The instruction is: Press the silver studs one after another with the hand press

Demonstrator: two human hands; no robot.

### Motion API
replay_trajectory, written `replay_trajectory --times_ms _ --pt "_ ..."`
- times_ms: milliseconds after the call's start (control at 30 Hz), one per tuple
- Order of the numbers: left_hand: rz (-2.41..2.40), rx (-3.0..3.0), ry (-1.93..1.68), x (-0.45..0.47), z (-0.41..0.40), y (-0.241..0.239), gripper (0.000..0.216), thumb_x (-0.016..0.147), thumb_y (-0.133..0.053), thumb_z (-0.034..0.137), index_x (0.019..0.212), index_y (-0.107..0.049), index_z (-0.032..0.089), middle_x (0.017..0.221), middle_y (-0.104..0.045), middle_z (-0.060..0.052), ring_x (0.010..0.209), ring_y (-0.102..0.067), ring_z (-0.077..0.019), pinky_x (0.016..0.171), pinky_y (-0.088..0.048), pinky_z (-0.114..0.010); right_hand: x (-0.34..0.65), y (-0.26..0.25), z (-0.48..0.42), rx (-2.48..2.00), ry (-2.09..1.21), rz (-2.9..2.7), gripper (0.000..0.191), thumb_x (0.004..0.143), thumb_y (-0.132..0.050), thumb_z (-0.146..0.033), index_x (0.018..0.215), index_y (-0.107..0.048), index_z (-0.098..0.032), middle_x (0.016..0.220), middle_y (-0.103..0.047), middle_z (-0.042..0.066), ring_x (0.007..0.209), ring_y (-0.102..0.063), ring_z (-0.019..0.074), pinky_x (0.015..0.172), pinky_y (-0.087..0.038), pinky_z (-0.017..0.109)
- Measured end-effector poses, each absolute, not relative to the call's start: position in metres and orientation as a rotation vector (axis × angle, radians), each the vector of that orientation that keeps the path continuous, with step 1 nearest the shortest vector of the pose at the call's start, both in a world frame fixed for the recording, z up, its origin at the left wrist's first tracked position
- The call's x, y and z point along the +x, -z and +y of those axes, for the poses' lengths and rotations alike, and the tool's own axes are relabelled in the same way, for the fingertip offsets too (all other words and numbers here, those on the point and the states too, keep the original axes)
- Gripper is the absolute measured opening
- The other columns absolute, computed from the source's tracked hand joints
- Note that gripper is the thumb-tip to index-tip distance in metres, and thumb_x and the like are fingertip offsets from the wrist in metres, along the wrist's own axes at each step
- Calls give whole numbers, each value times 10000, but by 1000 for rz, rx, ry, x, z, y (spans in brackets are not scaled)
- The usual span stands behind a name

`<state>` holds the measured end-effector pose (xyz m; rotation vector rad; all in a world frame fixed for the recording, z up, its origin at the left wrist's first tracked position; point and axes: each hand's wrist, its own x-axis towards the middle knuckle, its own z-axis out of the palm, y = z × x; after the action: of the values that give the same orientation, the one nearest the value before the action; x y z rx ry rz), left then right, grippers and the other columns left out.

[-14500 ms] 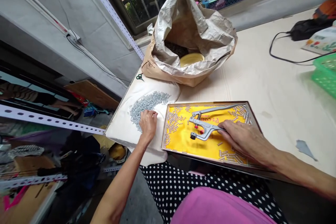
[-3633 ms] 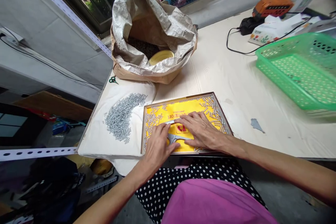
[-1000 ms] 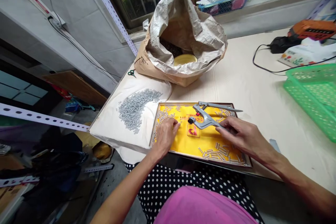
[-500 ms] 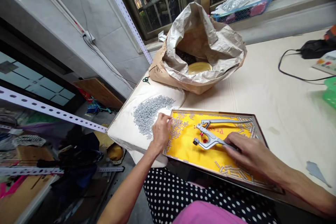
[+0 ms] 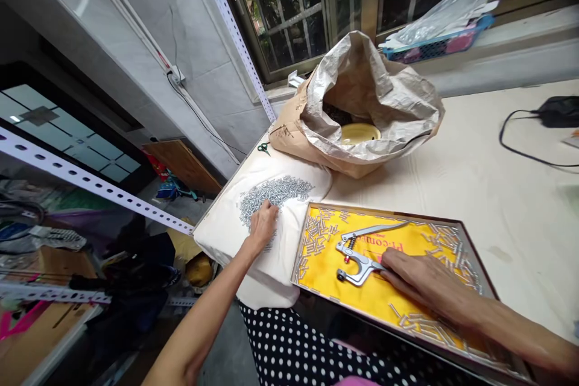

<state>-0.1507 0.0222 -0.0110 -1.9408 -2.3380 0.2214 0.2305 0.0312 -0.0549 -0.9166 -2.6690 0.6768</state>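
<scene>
My left hand (image 5: 263, 226) is over the near edge of a heap of small silvery metal pins (image 5: 283, 190) on the white cloth. Its fingertips are drawn together, and whatever is between them is hidden. My right hand (image 5: 414, 274) grips the lower handle of silver snap-fastener pliers (image 5: 359, 268). The upper handle stands spread away from the lower one, outside my grip. The pliers lie over a shallow tray (image 5: 335, 300) with a yellow lining, and a small red piece shows at their jaw. Small silvery tubular pieces (image 5: 316, 232) are scattered along the tray's sides.
An open paper sack (image 5: 289, 132) with a yellow bowl (image 5: 359, 132) inside stands behind the tray. Green-handled scissors (image 5: 263, 148) lie left of it. A black adapter (image 5: 558, 111) with its cable is at the right. A perforated metal shelf bar (image 5: 99, 184) crosses the left side.
My left hand has moved left from the tray's edge to the heap of metal pins. The pliers have turned slightly in my right hand, and the whole view has shifted.
</scene>
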Motion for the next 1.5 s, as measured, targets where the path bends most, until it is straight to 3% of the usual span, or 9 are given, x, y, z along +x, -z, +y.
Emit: replay_trajectory --times_ms 167,367,500,667,800,933,1033,1267,1500 --pt "-2239 -2069 -384 -146 39 12 326 992 -371 113 951 -694 133 1063 -648 -124 926 -613 -233 719 -417 -304 233 56 30 -933 -685 -2667 309 1025 -340 -425 807 -483 -259 755 -619 15 617 -586 180 566 -331 317" --pt "-2169 -2219 -552 -148 37 17 321 1006 -347 107 1078 -660 108 1154 -623 -186 1088 -585 -278 809 -470 -351 238 68 33 -969 -818 -2607 321 998 -394 -504 832 -521 -260 782 -635 40 637 -623 206 579 -390 332" --pt "-2127 -2290 -516 -148 36 15 271 995 -386 104 1011 -657 110 1104 -639 -182 1061 -602 -282 803 -485 -358 236 64 32 -951 -737 -2638 301 1009 -382 -456 832 -521 -255 778 -631 34 634 -617 197 578 -380 327" --pt "-2154 -2190 -300 -149 37 2 191 938 -481 82 915 -662 139 1007 -689 -134 936 -642 -245 732 -486 -313 232 64 32 -928 -663 -2615 276 1015 -402 -403 813 -513 -250 783 -637 20 618 -607 173 562 -353 307" --pt "-2263 -2062 -38 -132 21 -12 246 977 -426 164 1033 -665 151 1065 -710 -117 939 -652 -206 808 -488 -306 232 61 31 -940 -663 -2648 265 1031 -366 -390 891 -536 -244 850 -641 35 708 -620 185 620 -367 310" --pt "-2732 -2148 850 -82 -7 -13 252 895 -567 362 927 -713 159 833 -730 -43 662 -623 -145 601 -466 -238 228 47 34 -978 -657 -2820 253 1027 -369 -337 884 -541 -219 868 -645 54 684 -551 172 597 -299 307" --pt "-3029 -2222 1191 -41 -24 -8 314 774 -655 446 826 -730 146 735 -714 -30 573 -571 -123 511 -407 -216 223 39 39 -984 -632 -2907 187 1006 -408 -271 909 -551 -201 917 -663 60 690 -522 161 577 -250 304" --pt "-3161 -2184 1013 -5 -22 9 292 708 -662 423 704 -735 140 709 -725 -57 630 -610 -156 542 -409 -226 224 44 38 -991 -552 -2896 212 1018 -386 -271 953 -571 -190 915 -671 67 628 -446 146 541 -175 322" --pt "-3383 -2000 960 -1 -24 20 284 691 -673 425 713 -710 144 577 -635 5 491 -493 -108 496 -372 -219 227 58 35 -895 -550 -2825 199 1000 -370 -224 954 -561 -197 894 -656 70 625 -439 151 549 -197 329"
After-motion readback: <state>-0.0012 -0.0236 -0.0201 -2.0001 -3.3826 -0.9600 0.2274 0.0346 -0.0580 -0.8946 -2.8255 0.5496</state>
